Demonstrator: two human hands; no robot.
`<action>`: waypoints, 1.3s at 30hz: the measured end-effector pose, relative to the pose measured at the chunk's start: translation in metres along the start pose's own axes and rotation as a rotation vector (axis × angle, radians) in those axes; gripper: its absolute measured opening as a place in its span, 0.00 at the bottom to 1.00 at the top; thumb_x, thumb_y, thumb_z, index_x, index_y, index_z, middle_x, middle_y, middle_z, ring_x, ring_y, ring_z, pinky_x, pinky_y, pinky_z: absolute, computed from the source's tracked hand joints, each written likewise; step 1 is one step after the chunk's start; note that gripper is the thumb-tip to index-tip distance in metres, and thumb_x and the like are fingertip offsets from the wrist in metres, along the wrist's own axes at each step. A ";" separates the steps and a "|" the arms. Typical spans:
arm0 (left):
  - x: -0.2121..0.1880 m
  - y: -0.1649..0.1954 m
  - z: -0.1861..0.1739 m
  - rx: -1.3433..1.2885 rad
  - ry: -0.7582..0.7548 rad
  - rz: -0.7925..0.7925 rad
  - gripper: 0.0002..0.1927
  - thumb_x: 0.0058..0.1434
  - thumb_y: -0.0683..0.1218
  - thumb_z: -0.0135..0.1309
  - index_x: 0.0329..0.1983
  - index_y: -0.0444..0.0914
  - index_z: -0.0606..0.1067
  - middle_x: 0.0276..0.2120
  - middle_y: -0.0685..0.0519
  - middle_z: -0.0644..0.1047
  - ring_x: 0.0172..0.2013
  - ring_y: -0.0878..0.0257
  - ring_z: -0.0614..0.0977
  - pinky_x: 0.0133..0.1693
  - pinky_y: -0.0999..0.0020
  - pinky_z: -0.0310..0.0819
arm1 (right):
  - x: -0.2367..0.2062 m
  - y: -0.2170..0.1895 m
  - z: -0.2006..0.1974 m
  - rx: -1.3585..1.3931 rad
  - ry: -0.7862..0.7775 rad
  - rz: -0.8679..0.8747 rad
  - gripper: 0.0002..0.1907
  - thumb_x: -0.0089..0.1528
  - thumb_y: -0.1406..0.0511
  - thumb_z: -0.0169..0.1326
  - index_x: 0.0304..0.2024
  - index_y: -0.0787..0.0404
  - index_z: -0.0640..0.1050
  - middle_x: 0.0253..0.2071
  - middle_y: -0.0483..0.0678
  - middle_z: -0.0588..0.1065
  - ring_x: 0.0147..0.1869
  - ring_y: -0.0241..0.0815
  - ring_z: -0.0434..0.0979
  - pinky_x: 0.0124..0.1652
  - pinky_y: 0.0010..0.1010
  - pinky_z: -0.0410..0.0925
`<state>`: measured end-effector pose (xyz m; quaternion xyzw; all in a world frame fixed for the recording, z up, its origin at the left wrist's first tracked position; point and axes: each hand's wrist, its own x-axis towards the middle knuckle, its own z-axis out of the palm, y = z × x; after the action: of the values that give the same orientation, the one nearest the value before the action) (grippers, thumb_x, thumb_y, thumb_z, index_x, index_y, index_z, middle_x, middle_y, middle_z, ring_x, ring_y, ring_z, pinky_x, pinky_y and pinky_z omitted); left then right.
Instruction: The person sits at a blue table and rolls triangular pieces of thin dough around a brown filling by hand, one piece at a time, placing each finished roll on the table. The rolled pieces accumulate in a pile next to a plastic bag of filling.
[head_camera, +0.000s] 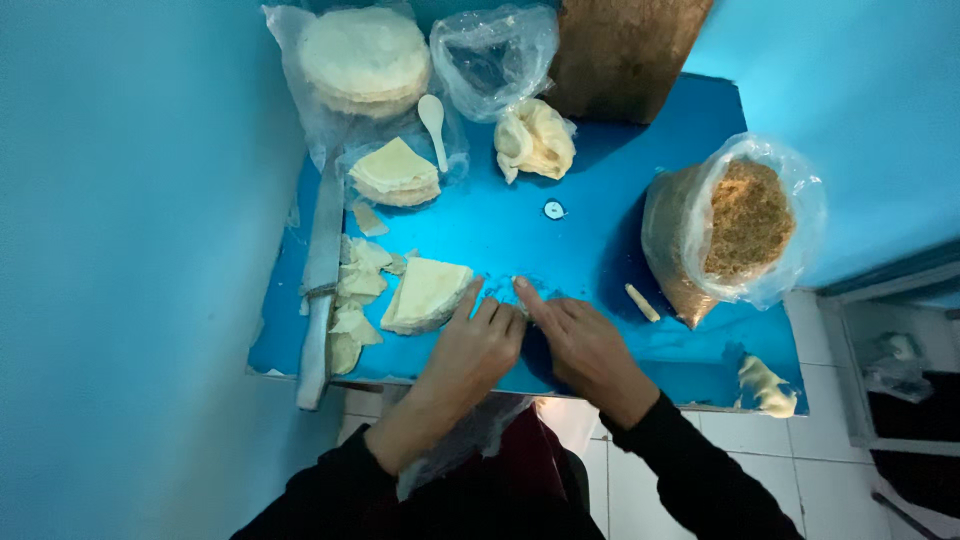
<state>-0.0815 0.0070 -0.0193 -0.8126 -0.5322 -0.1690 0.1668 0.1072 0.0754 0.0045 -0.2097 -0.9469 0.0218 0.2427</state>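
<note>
left hand (478, 345) and right hand (583, 340) side by side, forefingers extended, nearly meeting
</note>
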 end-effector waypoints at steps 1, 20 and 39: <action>-0.002 0.002 -0.003 0.021 0.011 -0.014 0.13 0.57 0.42 0.55 0.44 0.32 0.78 0.36 0.47 0.77 0.45 0.53 0.78 0.66 0.43 0.63 | -0.002 0.000 0.001 -0.016 -0.010 0.025 0.42 0.58 0.76 0.52 0.75 0.59 0.59 0.42 0.53 0.77 0.47 0.52 0.78 0.49 0.41 0.71; -0.020 -0.016 -0.051 0.245 0.093 -0.548 0.29 0.68 0.56 0.51 0.68 0.36 0.69 0.66 0.48 0.70 0.69 0.52 0.65 0.66 0.33 0.47 | 0.020 0.003 -0.004 -0.040 -0.207 0.265 0.53 0.48 0.81 0.49 0.76 0.59 0.52 0.73 0.58 0.63 0.76 0.56 0.61 0.69 0.60 0.48; -0.080 -0.030 -0.030 -0.316 0.410 -0.684 0.16 0.70 0.46 0.55 0.57 0.35 0.71 0.51 0.42 0.75 0.52 0.43 0.75 0.54 0.44 0.65 | 0.082 -0.060 0.019 0.312 0.032 -0.052 0.43 0.61 0.71 0.58 0.76 0.56 0.56 0.52 0.50 0.81 0.55 0.52 0.78 0.54 0.44 0.70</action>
<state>-0.1420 -0.0598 -0.0263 -0.5545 -0.6943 -0.4522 0.0769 0.0101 0.0558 0.0335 -0.1450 -0.9332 0.1592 0.2878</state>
